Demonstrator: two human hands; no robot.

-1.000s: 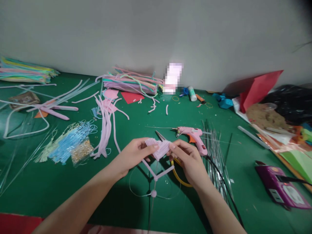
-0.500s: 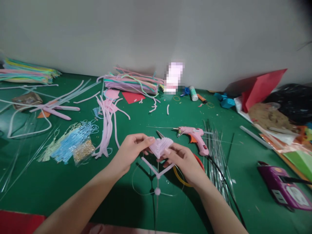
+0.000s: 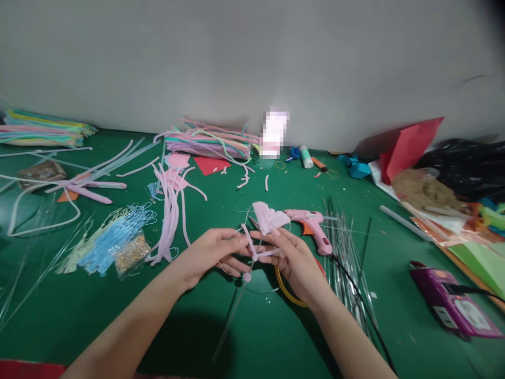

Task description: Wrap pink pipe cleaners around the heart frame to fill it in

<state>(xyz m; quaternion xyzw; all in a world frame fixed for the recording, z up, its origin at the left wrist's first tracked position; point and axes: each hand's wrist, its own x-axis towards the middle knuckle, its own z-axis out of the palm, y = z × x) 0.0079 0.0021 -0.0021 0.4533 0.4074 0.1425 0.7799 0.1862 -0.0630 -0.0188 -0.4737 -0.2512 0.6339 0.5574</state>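
Observation:
A pink heart-shaped piece of fuzzy stems tops a thin clear stick, tilted, over the middle of the table. My right hand pinches it near its lower edge. Below the heart, a pink V-shaped stem piece and a small pink ball sit on the same stick. My left hand has thumb and fingers closed at the left arm of the V. Thin wire loops stand out at both sides. Scissors with yellow and red handles lie partly behind my right hand.
Behind my right hand lies a pink glue gun, its cord running beside silver sticks. Loose pink stems, blue tassels and a bag of gold beads lie left. A purple device lies right.
The heart has swung up and right and its stick now tilts. My left hand has left the heart and moved down to the V-shaped piece. The camera view has shifted slightly.

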